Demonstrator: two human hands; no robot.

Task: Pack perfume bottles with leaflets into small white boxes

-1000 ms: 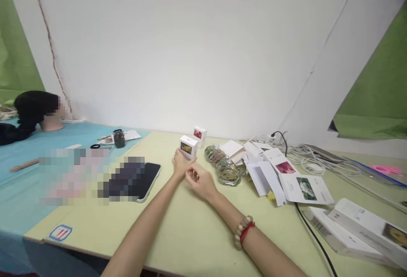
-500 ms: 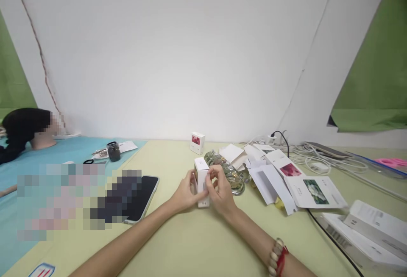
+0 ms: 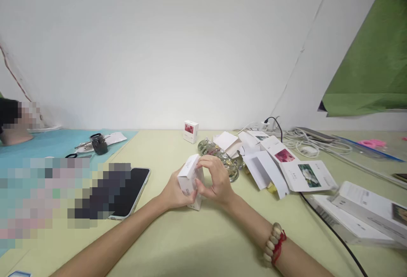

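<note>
A small white cardboard box [image 3: 188,170] is tilted above the yellow-green tabletop, its narrow printed end facing up. My left hand [image 3: 172,193] wraps around its left side, with the thumb across the lower front. My right hand [image 3: 218,180] is curled at the box's right edge, thumb and fingertips against it, leaving a rounded gap between them. Just beyond the hands lies a shiny, clear-and-green patterned tray [image 3: 233,170], partly hidden by my right hand. Another small white box with a red flower picture [image 3: 190,131] stands near the wall.
Opened white cartons and flaps [image 3: 266,171] are heaped to the right, near tangled cables [image 3: 305,145]. Larger white boxes [image 3: 359,222] lie at the right front. Left are a phone [image 3: 135,192], a dark jar [image 3: 98,144] on blue cloth and a dark-topped head form [image 3: 15,137].
The box has tipped, bringing its top end more into view. My right hand has opened its curl wider along the box's edge. The camera view has shifted slightly right and down.
</note>
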